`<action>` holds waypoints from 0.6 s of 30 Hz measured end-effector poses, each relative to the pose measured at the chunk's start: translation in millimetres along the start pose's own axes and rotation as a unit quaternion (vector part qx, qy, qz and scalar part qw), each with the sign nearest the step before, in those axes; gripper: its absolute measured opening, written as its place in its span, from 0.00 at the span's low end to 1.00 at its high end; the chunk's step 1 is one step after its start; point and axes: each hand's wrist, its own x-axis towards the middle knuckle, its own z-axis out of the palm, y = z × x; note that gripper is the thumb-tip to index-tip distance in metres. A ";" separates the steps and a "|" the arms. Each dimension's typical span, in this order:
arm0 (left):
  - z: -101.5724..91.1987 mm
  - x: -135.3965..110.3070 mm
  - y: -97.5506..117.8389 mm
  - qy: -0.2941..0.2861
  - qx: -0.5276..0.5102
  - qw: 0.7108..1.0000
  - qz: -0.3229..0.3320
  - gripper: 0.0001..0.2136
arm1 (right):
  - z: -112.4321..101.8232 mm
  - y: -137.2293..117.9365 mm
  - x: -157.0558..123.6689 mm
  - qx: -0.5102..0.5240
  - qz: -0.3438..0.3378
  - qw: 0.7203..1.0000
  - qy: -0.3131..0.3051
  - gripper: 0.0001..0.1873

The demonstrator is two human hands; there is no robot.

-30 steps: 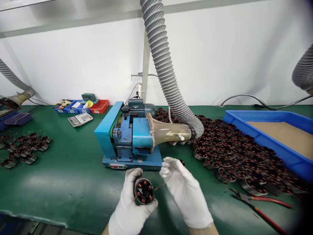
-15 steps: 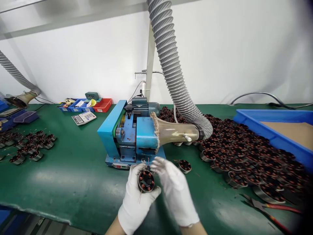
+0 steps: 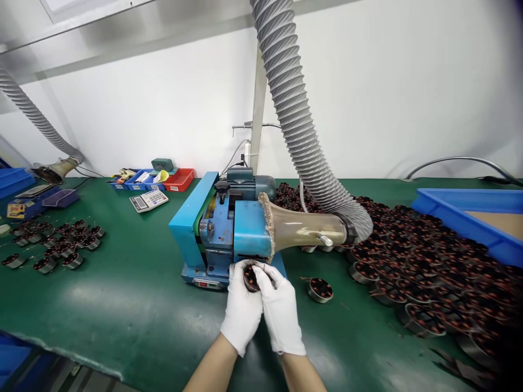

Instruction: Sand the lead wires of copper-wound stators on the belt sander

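In front of the blue bench machine (image 3: 251, 226), my gloved left hand (image 3: 242, 313) is wrapped round a motor stator (image 3: 250, 279), a round metal ring with copper windings. My right hand (image 3: 281, 310), gloved in white as well, has its thumb and fingers closed at the stator's upper right edge. Its fingertips are just below the machine's slot; whether they pinch a lead wire I cannot make out. Another stator (image 3: 320, 289) lies alone on the green bench (image 3: 143, 321), right of my hands.
A large mass of stators (image 3: 408, 256) covers the right side, beside a blue tray (image 3: 469, 218). A grey hose (image 3: 294, 109) joins the machine's clear funnel (image 3: 304, 226). On the left are more stators (image 3: 65, 247) and a calculator (image 3: 149, 201). Pliers (image 3: 463, 367) lie blurred at lower right.
Both hands have lifted the stator up toward the machine's slot. My right hand, spread and apart before, has closed at the stator's edge. The camera view has shifted slightly left.
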 end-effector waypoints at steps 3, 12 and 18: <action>2.4 -0.5 -0.8 0.006 -0.033 0.999 -0.007 0.12 | 1.5 -1.7 -2.1 -0.010 0.000 1.000 0.003 0.12; 3.2 7.0 2.8 0.018 -0.077 0.997 -0.026 0.15 | 4.3 -6.4 -0.4 -0.026 -0.005 1.000 0.004 0.12; 6.0 12.1 3.5 0.030 -0.098 0.994 -0.037 0.15 | 5.5 -10.6 0.5 -0.040 -0.011 0.999 0.018 0.11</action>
